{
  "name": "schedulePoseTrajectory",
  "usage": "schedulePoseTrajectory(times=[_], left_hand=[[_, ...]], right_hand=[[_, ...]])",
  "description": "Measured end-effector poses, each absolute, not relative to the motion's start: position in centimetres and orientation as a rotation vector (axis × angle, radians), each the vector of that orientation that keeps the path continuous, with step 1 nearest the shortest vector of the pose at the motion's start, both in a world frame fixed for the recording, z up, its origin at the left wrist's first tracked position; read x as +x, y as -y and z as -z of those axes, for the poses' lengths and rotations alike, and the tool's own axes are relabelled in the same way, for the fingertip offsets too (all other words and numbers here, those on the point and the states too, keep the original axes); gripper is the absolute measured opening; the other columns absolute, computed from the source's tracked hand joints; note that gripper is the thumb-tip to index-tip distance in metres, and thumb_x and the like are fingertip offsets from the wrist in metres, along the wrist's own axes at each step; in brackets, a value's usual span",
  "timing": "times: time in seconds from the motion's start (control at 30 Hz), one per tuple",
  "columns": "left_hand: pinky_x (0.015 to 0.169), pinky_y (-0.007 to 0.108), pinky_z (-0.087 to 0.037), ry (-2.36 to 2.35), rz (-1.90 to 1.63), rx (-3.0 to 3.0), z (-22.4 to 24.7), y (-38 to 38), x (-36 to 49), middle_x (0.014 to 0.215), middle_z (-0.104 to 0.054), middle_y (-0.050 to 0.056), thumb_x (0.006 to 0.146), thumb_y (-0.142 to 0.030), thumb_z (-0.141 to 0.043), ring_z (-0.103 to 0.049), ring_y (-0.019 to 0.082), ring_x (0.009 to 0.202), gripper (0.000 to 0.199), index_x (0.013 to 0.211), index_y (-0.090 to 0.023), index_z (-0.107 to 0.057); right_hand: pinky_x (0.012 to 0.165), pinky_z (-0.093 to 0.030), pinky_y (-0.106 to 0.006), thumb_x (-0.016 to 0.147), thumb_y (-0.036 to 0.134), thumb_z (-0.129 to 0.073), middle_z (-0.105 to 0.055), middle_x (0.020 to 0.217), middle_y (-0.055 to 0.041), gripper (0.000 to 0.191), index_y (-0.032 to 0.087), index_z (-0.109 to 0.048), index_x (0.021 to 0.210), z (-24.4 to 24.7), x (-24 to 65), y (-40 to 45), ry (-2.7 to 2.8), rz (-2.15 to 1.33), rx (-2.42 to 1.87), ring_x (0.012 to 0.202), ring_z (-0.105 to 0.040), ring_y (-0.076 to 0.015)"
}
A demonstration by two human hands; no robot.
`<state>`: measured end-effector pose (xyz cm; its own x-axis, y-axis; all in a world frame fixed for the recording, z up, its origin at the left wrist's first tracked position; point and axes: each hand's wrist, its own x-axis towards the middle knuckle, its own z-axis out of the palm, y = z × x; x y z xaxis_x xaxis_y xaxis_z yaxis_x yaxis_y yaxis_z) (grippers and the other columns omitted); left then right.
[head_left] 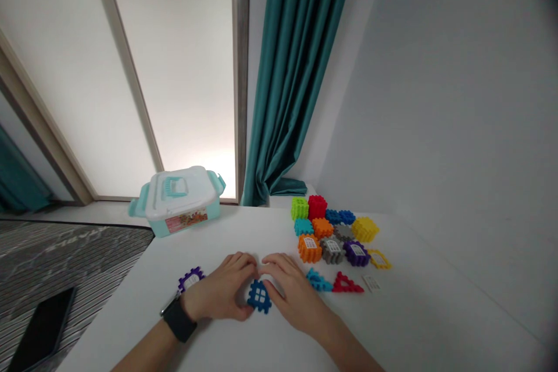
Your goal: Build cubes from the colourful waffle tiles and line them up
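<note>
A blue notched building tile with a four-pane window cutout lies between my two hands on the white table. My left hand curls around its left side, the thumb at its lower left edge. From the right, my right hand bends over it, with the thumb against its right edge and the fingers beyond its far side. Fingertips of both hands come close together behind the tile and are partly hidden. Beside my left wrist, partly covered by it, is a purple notched frame tile.
Stacks of tiles stand at the right, among them orange, grey, purple and yellow. Closer in lie a light-blue piece, a red triangle and a white grid piece. A lidded box sits back left.
</note>
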<state>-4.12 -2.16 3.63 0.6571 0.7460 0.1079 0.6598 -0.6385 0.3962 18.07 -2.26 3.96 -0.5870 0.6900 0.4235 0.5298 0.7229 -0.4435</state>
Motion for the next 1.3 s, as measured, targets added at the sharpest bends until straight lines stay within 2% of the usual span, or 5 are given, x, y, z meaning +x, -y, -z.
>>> schedulePoseTrajectory(times=[0.2,0.4,0.6,0.8,1.3], left_hand=[[0.101,0.046,-0.046,-1.185,-0.491,2.577,-3.1,2.2,-3.3,0.123,-0.056,0.011,0.064,-0.023,-0.072,-0.054,0.031,0.115,0.042,0.101,-0.022,-0.052],[0.11,0.053,-0.041,-1.3,-0.842,2.593,-3.0,1.9,-2.2,0.137,-0.048,0.015,0.062,-0.014,-0.066,-0.042,0.036,0.133,0.051,0.11,-0.022,-0.051],[0.111,0.058,-0.04,-1.339,-1.108,2.622,-3.2,1.9,-2.0,0.14,-0.044,0.017,0.064,-0.014,-0.066,-0.038,0.04,0.139,0.057,0.117,-0.021,-0.047],[0.109,0.056,-0.044,-1.251,-1.181,2.573,-3.2,2.3,-2.0,0.14,-0.041,0.018,0.063,-0.01,-0.066,-0.041,0.038,0.137,0.065,0.123,-0.023,-0.042],[0.109,0.053,-0.045,-1.204,-1.185,2.439,-2.9,2.5,-1.9,0.139,-0.041,0.016,0.061,-0.006,-0.066,-0.041,0.035,0.135,0.068,0.122,-0.023,-0.042]], right_hand=[[0.093,-0.051,-0.042,0.094,0.01,-0.05,-0.067,0.107,-0.0062,0.026,0.026,-0.062,0.112,-3.1,19.5,2.2,2.277,-0.362,-0.886,0.102,-0.062,-0.0241],[0.095,-0.052,-0.043,0.093,0.009,-0.049,-0.066,0.111,-0.0067,0.032,0.027,-0.059,0.117,-2.7,20.1,1.7,2.181,-0.377,-0.874,0.107,-0.061,-0.0247],[0.1,-0.053,-0.046,0.093,0.011,-0.05,-0.064,0.119,-0.0085,0.033,0.027,-0.06,0.12,-2.4,20.1,1.8,2.124,-0.307,-0.876,0.113,-0.061,-0.0251],[0.102,-0.052,-0.049,0.091,0.012,-0.053,-0.063,0.126,-0.0093,0.035,0.028,-0.059,0.121,-2.4,20.3,1.8,2.158,-0.244,-0.858,0.118,-0.06,-0.0263],[0.096,-0.054,-0.046,0.095,0.012,-0.052,-0.067,0.122,-0.0082,0.023,0.027,-0.061,0.11,-2.5,20.3,1.6,2.173,-0.184,-0.815,0.11,-0.063,-0.0247]])
